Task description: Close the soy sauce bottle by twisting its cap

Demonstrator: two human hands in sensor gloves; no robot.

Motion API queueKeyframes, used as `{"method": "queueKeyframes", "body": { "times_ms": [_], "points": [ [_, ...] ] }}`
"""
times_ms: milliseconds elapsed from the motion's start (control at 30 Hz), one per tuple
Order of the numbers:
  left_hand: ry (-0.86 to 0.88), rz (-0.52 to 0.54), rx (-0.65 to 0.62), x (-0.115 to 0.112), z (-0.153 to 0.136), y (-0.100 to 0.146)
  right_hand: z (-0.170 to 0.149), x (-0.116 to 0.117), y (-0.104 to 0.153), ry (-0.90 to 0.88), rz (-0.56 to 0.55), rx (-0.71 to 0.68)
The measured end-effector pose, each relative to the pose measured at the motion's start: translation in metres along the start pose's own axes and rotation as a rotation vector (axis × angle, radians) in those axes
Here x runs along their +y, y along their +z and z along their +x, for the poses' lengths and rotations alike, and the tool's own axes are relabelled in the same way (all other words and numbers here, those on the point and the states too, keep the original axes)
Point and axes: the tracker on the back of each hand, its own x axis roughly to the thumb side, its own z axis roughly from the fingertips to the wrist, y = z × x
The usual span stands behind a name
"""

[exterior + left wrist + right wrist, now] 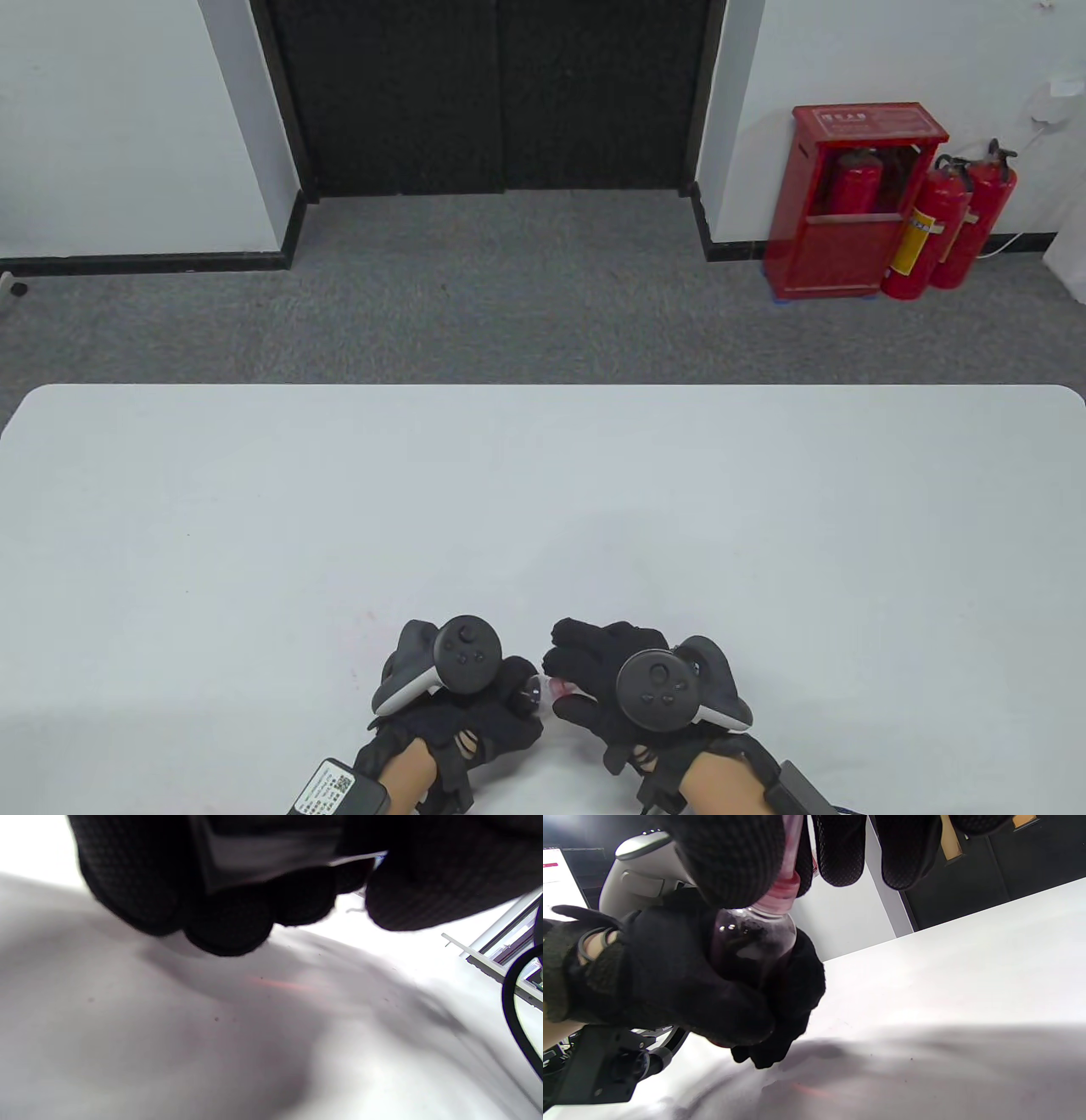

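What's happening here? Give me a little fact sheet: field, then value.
Bottle: soy sauce bottle, dark liquid inside, held above the table
Left hand: grips the bottle's body
Right hand: fingers around the red cap at the neck
Cap state: on the neck; how tight, cannot tell
Background: red fire extinguishers by the wall

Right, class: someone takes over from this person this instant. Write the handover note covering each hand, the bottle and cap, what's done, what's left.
Left hand grips the soy sauce bottle around its body, near the table's front edge.
Right hand has its fingers around the red cap at the neck.
Done: cap is on the neck.
Left: how tight it sits cannot be told; probably keep twisting until it stops, then let go.
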Motion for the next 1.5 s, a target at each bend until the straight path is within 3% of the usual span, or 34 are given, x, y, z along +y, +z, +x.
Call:
{"method": "queueKeyframes", "body": {
  "times_ms": [800,967,1100,1500],
  "points": [
    [-0.017,-0.018,-0.015,-0.004,0.003,-0.002,-0.003,0.000,-0.002,-0.028,0.038,0.061],
    [0.013,-0.018,-0.023,-0.005,0.004,-0.003,-0.001,-0.007,0.000,-0.075,0.053,-0.013],
    [0.019,-0.020,-0.030,-0.005,0.004,-0.004,0.003,-0.007,0.001,-0.025,0.037,-0.077],
    [0.076,-0.027,-0.032,-0.003,0.000,-0.004,0.011,0.001,-0.003,0.077,-0.006,-0.027]
  ]
}}
